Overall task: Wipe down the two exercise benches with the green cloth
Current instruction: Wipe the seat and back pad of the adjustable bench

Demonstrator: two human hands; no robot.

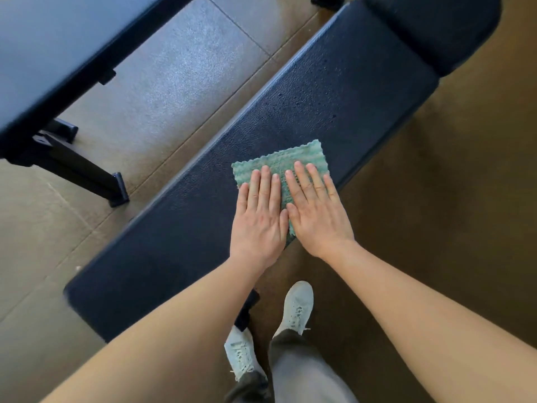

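Nearest us: two white shoes (296, 309) on the brown floor (436, 228), toes close by the bench's near edge. Both forearms reach fwd over it. Left hand (258, 219) and right hand (318, 216) lie side by side, fingers straight, palms flat down on the green cloth (279, 164). Neither grips anything; they just press. The cloth is spread flat on the dark bench (334, 91), approx. mid-length, on the side nearer us. Its far part shows past the fingertips; the rest is under the palms.

Step, we'd say: wiping bench 1, prob. partway. Small droplets (290, 103) sit on the pad beyond the cloth, so we judge that stretch not yet wiped. To do it well:
- use even pressure w/ both palms
- push along the pad toward the droplets
- overlap the passes
- don't let the cloth bunch up or slip off the near edge

Orientation: the bench's long axis runs diagonal, lower left to upper right in view. A separate seat pad (436, 33) caps the upper-right end. The cloth is approx. square, a bit skewed to the bench edges, w/ one corner toward that end. Fingers point away from us.

Farthest, upper left: the second bench (43, 53), blurred, its black legs (87, 167) on the floor, well apart from the hands. We can't tell if it's been wiped.
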